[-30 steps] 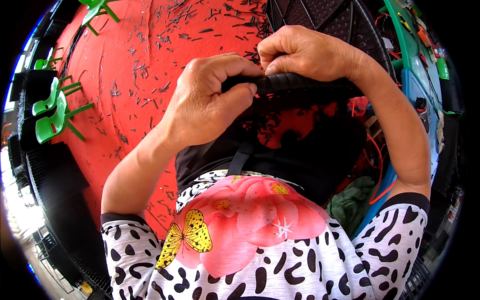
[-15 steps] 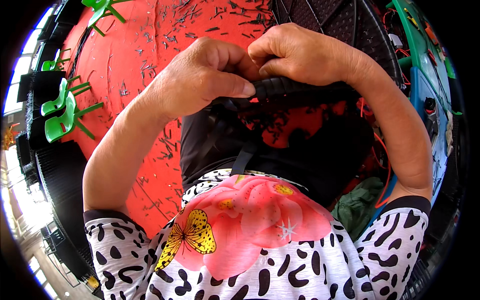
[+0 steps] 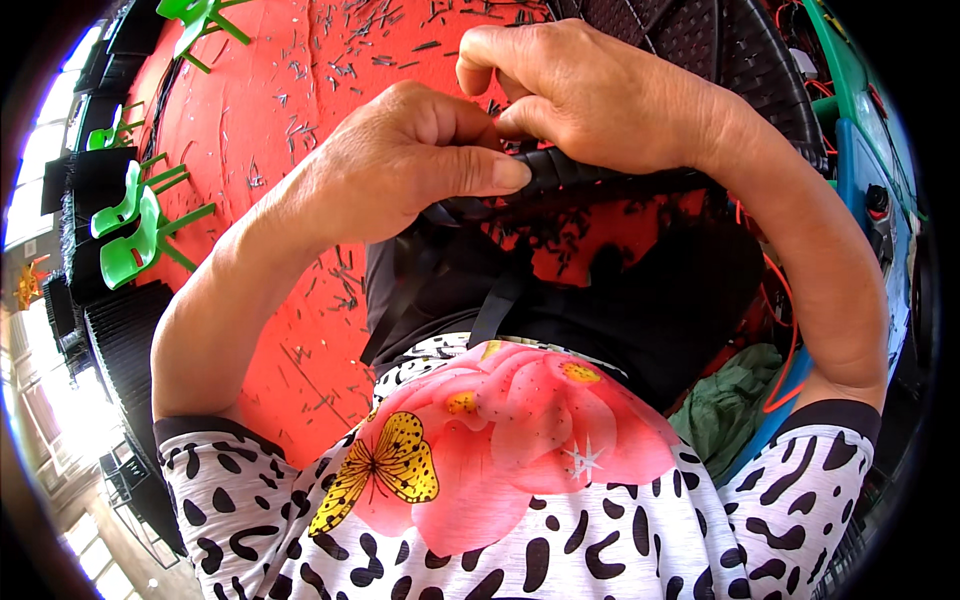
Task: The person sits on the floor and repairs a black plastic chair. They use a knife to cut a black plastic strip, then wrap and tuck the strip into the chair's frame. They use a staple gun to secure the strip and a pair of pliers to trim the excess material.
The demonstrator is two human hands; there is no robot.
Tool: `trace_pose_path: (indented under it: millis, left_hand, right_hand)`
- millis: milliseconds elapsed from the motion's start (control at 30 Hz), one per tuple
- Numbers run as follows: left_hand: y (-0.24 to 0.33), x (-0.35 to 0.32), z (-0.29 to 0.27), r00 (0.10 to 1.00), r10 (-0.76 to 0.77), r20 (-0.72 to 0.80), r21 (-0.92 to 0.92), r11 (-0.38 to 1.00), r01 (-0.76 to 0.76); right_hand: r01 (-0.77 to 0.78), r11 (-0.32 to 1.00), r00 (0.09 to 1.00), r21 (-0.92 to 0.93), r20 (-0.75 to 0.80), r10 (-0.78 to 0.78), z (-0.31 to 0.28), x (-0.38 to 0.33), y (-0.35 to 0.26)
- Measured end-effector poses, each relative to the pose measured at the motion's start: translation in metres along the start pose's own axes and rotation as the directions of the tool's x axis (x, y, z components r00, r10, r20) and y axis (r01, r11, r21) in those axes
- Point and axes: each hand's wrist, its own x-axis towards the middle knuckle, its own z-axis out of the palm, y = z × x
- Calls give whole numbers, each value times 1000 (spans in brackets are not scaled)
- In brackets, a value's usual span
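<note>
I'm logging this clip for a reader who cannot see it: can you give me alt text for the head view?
Seen from above, the left hand and right hand pinch the black woven plastic rim of a basket-like piece held at chest height. Below lies a red floor mat strewn with small dark clippings, with green plastic chairs at its left edge.

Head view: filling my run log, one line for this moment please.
left hand: pinching black woven rim | right hand: gripping same rim | floor: red mat
</note>
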Motion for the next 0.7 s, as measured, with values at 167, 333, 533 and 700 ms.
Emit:
trace_pose_path:
  millis: [167,333,533,700]
  left_hand:
    - [2,2,5,994,-75,-82,60,995,80]
    - [-1,3,6,998,18,-53,-34,999,-20]
    - [-18,-10,2,989,76,-126,-167,981,-97]
    - [-32,-25,10,937,298,-184,38,954,-296]
  right_hand:
    - [94,992,994,-83,60,-90,-13,-5,-13]
    - [100,994,993,-45,-64,-102,2,1,0]
    - [-48,991,998,126,51,42,-3,1,-5]
    - [13,1000,998,-21,62,-12,-7,5,-6]
